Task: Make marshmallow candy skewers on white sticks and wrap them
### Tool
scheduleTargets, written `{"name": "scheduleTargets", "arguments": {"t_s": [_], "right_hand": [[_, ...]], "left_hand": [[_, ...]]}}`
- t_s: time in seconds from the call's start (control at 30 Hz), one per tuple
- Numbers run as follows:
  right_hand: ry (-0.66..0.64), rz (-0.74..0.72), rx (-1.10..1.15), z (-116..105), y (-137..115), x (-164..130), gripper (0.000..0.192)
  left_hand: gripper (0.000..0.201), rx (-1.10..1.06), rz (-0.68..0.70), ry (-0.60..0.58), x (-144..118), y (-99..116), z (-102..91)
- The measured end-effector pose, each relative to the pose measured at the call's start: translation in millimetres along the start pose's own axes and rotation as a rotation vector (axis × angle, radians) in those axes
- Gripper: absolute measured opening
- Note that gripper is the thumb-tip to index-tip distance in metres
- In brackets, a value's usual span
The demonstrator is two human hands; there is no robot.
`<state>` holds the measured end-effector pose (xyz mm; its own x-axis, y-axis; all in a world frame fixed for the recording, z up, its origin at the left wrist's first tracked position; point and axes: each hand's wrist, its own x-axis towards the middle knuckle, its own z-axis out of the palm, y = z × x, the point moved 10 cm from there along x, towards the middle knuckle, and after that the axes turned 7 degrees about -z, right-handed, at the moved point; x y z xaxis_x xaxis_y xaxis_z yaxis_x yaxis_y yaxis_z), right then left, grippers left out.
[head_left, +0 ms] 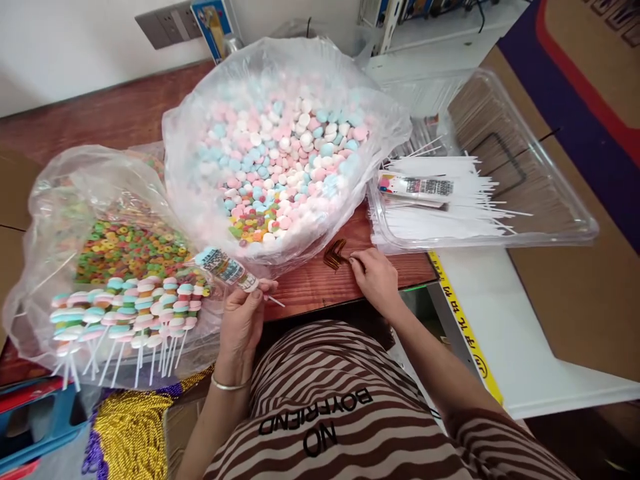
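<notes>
My left hand [243, 317] grips a wrapped candy stick [226, 269] with a printed sleeve, its white stick end poking out to the right. My right hand [376, 277] rests on the wooden table [320, 283], its fingertips pinching at a small bunch of brown twist ties [334, 254]. Just beyond both hands bulges a large clear bag of pink, blue and white round candies [280, 147]. Finished candy sticks [130, 313] lie in a row inside another clear bag at the left, over colourful ring candies [127, 250].
A clear plastic tray [545, 200] at the right holds white sticks [440, 200] and a printed wrapper pack [417, 187]. A white shelf edge with yellow tape [465, 333] runs below it. Gold and purple ribbons [130, 433] and a blue crate [35, 420] sit lower left.
</notes>
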<state>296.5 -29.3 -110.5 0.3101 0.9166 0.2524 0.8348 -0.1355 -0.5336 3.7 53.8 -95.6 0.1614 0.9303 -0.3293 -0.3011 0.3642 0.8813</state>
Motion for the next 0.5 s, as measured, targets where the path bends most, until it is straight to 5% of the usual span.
{"name": "scheduleTargets", "arguments": {"t_s": [0.2,0.5], "right_hand": [[-0.077,-0.026,-0.074,27,-11,16,0.016],[0.099,0.080,0.339,2,12,8,0.018]], "left_hand": [[0.033,0.027,-0.027,-0.028,-2,-14,13.5],[0.032,0.053,-0.116,-0.028,-1,-25,12.2]]}}
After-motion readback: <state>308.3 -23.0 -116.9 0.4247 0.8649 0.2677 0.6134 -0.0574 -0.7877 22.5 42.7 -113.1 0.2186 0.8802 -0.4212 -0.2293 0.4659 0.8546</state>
